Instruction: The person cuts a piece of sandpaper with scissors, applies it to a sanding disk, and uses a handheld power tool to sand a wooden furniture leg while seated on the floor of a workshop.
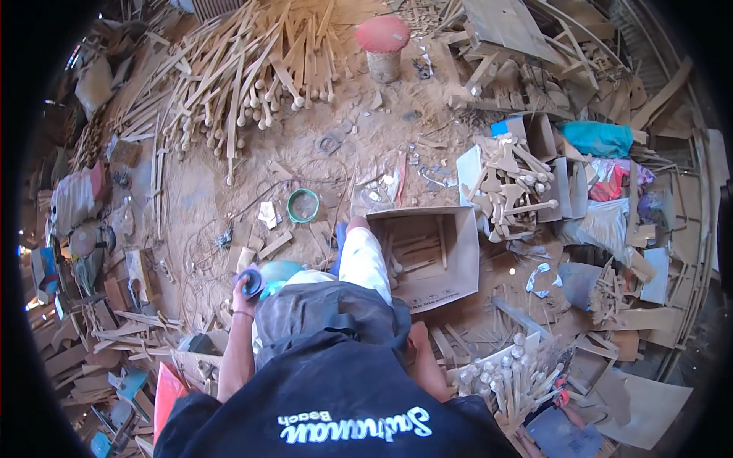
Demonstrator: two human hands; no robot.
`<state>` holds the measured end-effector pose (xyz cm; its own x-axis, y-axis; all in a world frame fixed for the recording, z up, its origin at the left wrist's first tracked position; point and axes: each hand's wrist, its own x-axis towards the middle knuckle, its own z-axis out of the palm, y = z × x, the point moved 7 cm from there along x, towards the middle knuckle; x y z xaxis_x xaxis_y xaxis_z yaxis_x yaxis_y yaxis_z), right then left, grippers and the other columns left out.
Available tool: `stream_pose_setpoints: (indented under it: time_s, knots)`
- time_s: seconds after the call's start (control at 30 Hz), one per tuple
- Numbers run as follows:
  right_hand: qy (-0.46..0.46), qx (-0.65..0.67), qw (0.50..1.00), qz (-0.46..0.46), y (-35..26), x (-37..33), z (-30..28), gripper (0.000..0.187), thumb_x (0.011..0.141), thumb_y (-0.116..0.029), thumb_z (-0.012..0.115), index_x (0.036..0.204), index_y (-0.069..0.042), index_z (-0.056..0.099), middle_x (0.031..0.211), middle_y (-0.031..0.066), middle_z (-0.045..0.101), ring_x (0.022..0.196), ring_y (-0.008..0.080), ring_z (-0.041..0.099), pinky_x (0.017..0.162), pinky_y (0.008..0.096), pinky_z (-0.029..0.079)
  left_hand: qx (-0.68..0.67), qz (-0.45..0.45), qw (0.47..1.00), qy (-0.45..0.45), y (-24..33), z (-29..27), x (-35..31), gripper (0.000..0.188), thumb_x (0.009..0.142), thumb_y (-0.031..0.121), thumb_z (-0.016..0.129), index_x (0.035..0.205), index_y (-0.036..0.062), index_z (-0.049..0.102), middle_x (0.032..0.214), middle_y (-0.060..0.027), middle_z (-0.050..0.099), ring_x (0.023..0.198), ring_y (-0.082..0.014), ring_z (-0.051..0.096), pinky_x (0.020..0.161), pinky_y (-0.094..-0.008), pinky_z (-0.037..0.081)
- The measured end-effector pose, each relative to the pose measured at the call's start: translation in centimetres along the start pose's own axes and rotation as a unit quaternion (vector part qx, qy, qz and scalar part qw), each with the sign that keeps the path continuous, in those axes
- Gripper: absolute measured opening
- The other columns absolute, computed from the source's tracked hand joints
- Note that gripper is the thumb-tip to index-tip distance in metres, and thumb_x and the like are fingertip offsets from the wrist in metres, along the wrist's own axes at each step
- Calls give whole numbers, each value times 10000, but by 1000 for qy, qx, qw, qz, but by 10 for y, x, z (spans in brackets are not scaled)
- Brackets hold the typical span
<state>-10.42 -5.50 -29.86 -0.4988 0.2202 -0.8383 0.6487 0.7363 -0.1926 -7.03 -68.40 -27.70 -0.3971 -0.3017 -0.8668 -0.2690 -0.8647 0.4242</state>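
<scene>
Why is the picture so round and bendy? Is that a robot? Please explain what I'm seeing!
No robot here, just a person with two bare hands. A wide fisheye camera on their head looks down, so edges bend, and we see their dark shirt. Their left hand holds a dark round thing. The right arm shows, but I can't tell what it's holding. On the dusty floor lie many knobbed wooden sticks, a green ring and an open cardboard box with wood pieces inside.
</scene>
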Motion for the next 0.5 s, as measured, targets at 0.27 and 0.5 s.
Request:
stream_pose_setpoints:
  time_s: [0.27, 0.5]
  knots:
    - [-93, 289, 931, 201, -46, -15, 20, 256, 989, -137, 693, 796, 30, 684, 623, 120, 634, 477, 256, 635, 427, 431, 525, -38, 57, 997, 32, 59, 88, 31, 389, 855, 338, 832, 1148, 113, 710, 1068, -62, 782, 933, -231, 767, 820, -344, 635]
    - [63, 251, 963, 74, -140, 132, 8, 604, 1053, -431, 626, 857, 134, 710, 687, 195, 689, 640, 195, 674, 591, 428, 487, 102, 73, 992, -11, 139, 292, 91, 402, 904, 280, 790, 1253, 109, 688, 1151, -42, 759, 1016, -204, 744, 968, -389, 592]
